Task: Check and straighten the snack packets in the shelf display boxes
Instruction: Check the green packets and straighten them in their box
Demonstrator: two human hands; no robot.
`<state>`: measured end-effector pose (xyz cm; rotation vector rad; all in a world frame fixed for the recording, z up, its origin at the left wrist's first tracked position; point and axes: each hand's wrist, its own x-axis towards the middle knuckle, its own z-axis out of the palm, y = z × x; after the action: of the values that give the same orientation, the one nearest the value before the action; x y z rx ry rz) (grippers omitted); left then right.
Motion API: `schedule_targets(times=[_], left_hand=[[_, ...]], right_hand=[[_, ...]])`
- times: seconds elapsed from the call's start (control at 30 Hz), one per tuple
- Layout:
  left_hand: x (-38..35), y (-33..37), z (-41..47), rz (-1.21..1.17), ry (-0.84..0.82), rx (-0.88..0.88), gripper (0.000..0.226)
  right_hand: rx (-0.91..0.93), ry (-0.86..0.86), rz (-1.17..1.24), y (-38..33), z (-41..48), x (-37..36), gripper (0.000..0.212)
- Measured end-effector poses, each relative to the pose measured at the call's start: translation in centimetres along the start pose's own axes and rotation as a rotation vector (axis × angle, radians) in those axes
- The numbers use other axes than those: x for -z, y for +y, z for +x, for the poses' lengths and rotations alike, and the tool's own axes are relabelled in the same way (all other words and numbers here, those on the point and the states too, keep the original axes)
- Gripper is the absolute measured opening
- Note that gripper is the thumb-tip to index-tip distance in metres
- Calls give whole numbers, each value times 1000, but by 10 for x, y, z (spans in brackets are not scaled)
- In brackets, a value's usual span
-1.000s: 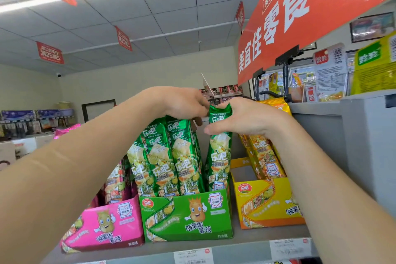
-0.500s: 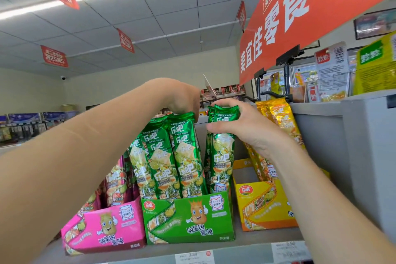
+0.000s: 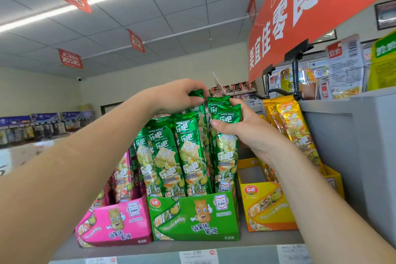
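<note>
Left hand [image 3: 175, 96] grips tops of rear green packets [image 3: 196, 100]; right hand [image 3: 246, 133] pinches rightmost green packet [image 3: 226, 152], upright in green display box [image 3: 192, 218] on shelf [image 3: 267, 240]

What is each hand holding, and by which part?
The left hand pinches the top end of a rear green packet; the right hand grips the upper part of the rightmost green packets.

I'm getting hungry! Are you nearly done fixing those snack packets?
Roughly midway. Looks done: the front row of tall green foil packets stands fairly even in the green cardboard box. In hand: the left hand grips a back packet's top; the right hand holds the rightmost ones. Left: the gold foil packets lean in the yellow cardboard box; the pink cardboard box is untouched.
</note>
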<state>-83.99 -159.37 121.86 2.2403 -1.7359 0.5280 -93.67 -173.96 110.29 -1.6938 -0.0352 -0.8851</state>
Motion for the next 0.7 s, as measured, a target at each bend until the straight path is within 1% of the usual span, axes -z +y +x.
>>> schedule_targets(times=[0.07,0.1,0.17,0.23,0.3,0.37,0.43,0.47,0.5,0.57,0.63,0.7], left_hand=[[11,-1,-5,-106,195,1,18],[19,-2,-7,-153,256,5,19],[32,0,-12,-135,307,-18,24],[33,3,-16,-78,285,-75,29],[24,8,-19,-23,185,-88,28],[9,10,-20,10,54,-57,25],[-2,7,-18,27,17,-35,25],[-4,4,-17,7,41,-25,26],[-4,2,-17,-26,82,-9,25],[1,-1,-18,-109,227,15,22],[10,-1,-20,-234,463,25,24],[22,3,-25,-351,716,15,29]], right_hand=[[-9,-21,-28,-3,0,0,51],[-20,-30,-35,-2,1,0,55],[-31,-33,-53,-4,1,-2,62],[-52,-51,-50,-7,1,-5,64],[-69,-39,-8,-12,0,-10,62],[-16,63,-3,-17,0,-16,57],[121,158,-98,-19,2,-18,31],[177,157,-167,-20,3,-18,20],[211,138,-234,-20,2,-17,16],[262,144,-350,-19,2,-16,24],[311,214,-430,-17,-1,-15,31],[348,244,-462,-13,-5,-17,31]])
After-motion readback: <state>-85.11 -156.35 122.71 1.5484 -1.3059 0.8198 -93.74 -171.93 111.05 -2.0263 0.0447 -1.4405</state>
